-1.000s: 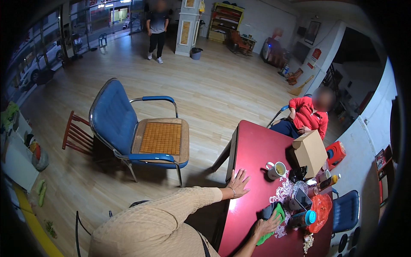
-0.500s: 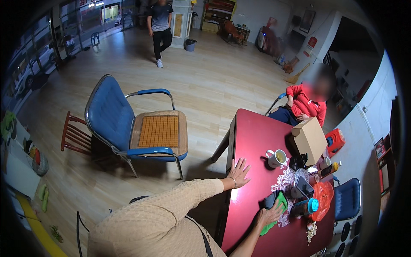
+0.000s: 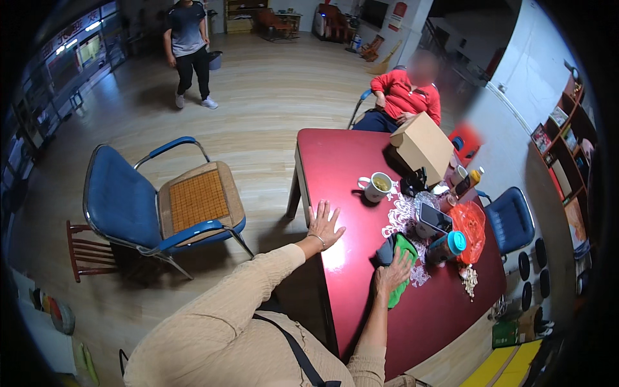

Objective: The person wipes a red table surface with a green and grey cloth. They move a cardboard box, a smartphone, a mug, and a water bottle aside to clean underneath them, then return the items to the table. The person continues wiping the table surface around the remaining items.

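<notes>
My left hand (image 3: 325,227) lies flat on the red table (image 3: 348,277) near its left edge, fingers spread, holding nothing. A bracelet circles that wrist. Farther right, my right hand (image 3: 392,274) presses down on a green and dark grey cloth (image 3: 403,284), its fingers bent over the fabric. Just right of the cloth stands a dark bottle with a turquoise lid (image 3: 455,242). A phone (image 3: 435,218) leans or lies on top of a container behind it. Beyond my hands is a white mug (image 3: 379,187) with yellowish contents. A white lace mat (image 3: 401,216) lies partly under the cloth and containers.
A cardboard box (image 3: 422,148), a red plastic bag (image 3: 469,226) and pale small pieces (image 3: 470,282) are on the table. A blue chair (image 3: 122,197) stands left, another blue chair (image 3: 510,219) right. A seated person in red (image 3: 406,97) is beyond; another person (image 3: 189,51) stands farther off.
My view has shifted, so the table appears higher and farther left. The standing person has stepped nearer. My right hand and the cloth have shifted slightly toward me along the table; my left hand stays flat.
</notes>
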The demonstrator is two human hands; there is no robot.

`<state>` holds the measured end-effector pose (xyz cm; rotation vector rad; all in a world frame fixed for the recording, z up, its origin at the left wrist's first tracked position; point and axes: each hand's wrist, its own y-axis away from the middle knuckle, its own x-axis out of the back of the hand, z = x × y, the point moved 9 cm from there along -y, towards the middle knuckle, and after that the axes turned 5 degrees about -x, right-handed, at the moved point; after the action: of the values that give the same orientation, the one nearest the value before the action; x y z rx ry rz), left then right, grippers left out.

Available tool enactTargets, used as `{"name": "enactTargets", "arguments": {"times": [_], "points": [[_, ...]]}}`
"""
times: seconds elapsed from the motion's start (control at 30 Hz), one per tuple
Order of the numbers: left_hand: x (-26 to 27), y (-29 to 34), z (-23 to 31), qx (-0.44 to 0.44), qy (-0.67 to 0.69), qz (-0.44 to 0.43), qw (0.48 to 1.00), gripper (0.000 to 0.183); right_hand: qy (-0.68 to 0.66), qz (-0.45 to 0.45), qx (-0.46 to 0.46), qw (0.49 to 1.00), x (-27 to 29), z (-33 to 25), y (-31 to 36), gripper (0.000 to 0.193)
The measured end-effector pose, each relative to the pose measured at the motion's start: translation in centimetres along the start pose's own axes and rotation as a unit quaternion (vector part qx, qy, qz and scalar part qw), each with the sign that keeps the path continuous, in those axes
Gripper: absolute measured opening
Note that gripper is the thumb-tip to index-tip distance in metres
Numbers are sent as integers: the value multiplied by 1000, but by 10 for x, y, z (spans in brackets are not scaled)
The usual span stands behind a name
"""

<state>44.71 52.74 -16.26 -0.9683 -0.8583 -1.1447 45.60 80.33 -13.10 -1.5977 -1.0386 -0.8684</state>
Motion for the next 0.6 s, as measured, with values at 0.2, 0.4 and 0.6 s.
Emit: {"name": "enactTargets", "arguments": {"times": [0.2,0.4,0.6], "points": [[0,-3,3,-8,9,6,1000,72,-6,-2,7,1000,6,-2,0,85],[-8,-12,8,-9,-88,-34,995,76,-77,-59,93,991,32,-19,22,81],[-1,-2,-2,1,-47,-9,999,72,-31,-24,80,996,33,39,9,74]]}}
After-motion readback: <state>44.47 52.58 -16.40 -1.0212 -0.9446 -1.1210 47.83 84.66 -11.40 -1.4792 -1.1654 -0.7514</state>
